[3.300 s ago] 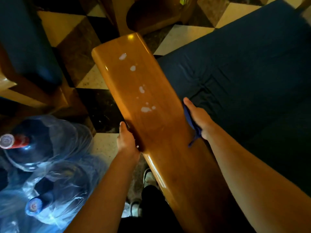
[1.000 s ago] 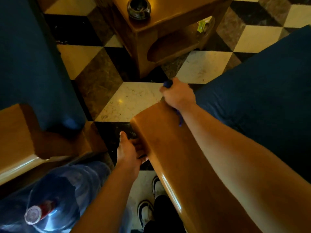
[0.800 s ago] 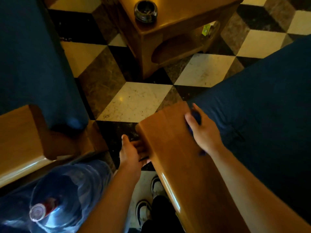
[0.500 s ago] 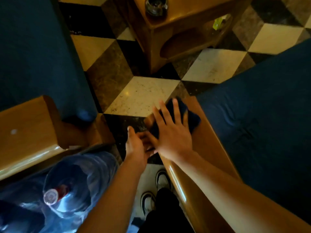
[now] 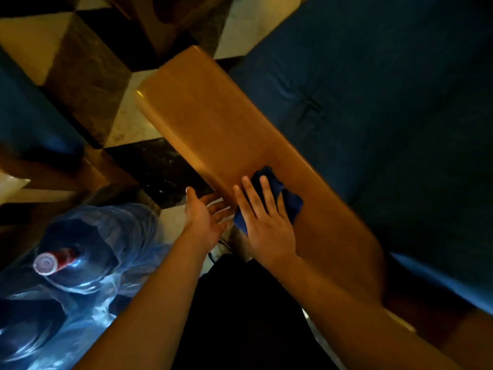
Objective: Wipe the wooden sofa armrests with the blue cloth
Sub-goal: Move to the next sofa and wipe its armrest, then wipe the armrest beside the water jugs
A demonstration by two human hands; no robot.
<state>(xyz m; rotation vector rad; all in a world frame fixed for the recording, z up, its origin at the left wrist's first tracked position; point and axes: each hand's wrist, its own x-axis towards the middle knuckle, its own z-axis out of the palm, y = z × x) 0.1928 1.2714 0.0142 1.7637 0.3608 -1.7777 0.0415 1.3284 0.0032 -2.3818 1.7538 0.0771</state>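
The wooden armrest (image 5: 213, 124) runs from the upper middle down to the lower right, glossy and brown. A crumpled blue cloth (image 5: 289, 201) lies on it near its left edge. My right hand (image 5: 266, 222) presses flat on the cloth with straight, spread fingers. Beside the armrest's left edge my left hand (image 5: 205, 214) is held palm up with relaxed fingers and holds nothing. Part of the cloth is hidden under my right hand.
The dark blue sofa cushion (image 5: 386, 116) fills the right side. Large water bottles in plastic wrap (image 5: 80, 257) stand at the lower left. Another sofa's blue cushion (image 5: 24, 116) and wooden frame (image 5: 53, 177) are at the left, with checkered floor tiles (image 5: 133, 124) between.
My right hand has slid the cloth back along the armrest from its far end toward me. My left hand stayed by the armrest's left edge, now turned palm up.
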